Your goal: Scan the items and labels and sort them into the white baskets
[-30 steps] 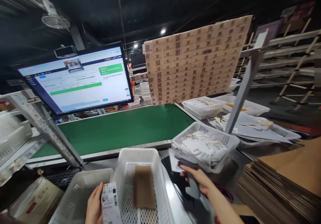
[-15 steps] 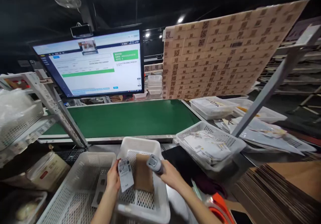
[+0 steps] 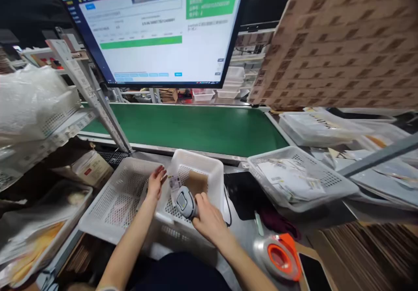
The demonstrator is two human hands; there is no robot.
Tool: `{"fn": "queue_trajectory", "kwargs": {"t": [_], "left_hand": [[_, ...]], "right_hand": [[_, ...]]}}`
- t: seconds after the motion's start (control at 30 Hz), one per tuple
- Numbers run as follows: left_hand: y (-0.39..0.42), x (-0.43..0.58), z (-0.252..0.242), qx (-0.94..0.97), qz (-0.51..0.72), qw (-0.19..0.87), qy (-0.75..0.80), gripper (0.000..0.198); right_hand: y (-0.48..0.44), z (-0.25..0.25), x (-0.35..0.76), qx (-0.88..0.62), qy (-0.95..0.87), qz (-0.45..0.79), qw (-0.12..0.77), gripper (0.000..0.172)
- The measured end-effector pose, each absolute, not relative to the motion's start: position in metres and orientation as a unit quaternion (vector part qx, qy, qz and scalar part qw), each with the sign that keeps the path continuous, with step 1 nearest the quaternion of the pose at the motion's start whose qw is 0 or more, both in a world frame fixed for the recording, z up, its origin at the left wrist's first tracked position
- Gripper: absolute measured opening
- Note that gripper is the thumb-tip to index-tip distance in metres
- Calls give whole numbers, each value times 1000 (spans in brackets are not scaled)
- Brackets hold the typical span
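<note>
My right hand (image 3: pixel 209 217) is wrapped around a grey handheld barcode scanner (image 3: pixel 185 202), held over the front part of a white plastic basket (image 3: pixel 214 169). My left hand (image 3: pixel 156 181) is at the left rim of that basket, its fingers apart and nothing in them. Just right of its fingertips, a printed label slip (image 3: pixel 175 182) lies inside the basket, partly hidden by the scanner. Beside the slip is a flat brown cardboard piece (image 3: pixel 197 181). Below my left hand stands a second white basket (image 3: pixel 112 191), whose contents are partly covered by my forearm.
A monitor (image 3: pixel 146 60) hangs above a green conveyor belt (image 3: pixel 196 128). To the right stands a basket of white envelopes (image 3: pixel 290 178). Nearer are a tape dispenser (image 3: pixel 281 256), a phone (image 3: pixel 315 273) and stacked cardboard (image 3: pixel 365 256). A black mat (image 3: pixel 241 195) lies between.
My left hand has let go of the label slip, which is now in the basket. The scanner has moved down and toward me. My view has tilted down and shifted left.
</note>
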State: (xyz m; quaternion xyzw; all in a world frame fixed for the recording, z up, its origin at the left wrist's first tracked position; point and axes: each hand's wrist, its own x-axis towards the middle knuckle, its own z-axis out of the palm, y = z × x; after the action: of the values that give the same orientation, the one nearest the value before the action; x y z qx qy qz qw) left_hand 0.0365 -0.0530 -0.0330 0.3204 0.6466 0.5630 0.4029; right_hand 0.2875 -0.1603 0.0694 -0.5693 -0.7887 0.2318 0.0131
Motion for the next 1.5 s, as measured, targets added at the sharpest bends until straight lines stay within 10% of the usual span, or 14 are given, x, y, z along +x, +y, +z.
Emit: {"fn": "queue_trajectory", "kwargs": {"t": [0.13,0.4,0.83,1.2,1.5], "left_hand": [[-66,-32,-50,388,436,243,775,58],[-121,-62,-118,375,249,243,859,68],[-120,-45,-42,593,510,107,613,18],[-149,14,-17,826,439,-88,341,35],[-101,-21,-75,641,345,141,671,62]], "right_hand": [[-176,63,305,-593,-765,251,2,40],[-185,53,309,-585,-752,304,-2,39],[-177,66,300,-540,-759,356,74,40],[-155,77,308,-500,-737,407,204,24],[-166,54,333,-528,-723,395,205,23]]}}
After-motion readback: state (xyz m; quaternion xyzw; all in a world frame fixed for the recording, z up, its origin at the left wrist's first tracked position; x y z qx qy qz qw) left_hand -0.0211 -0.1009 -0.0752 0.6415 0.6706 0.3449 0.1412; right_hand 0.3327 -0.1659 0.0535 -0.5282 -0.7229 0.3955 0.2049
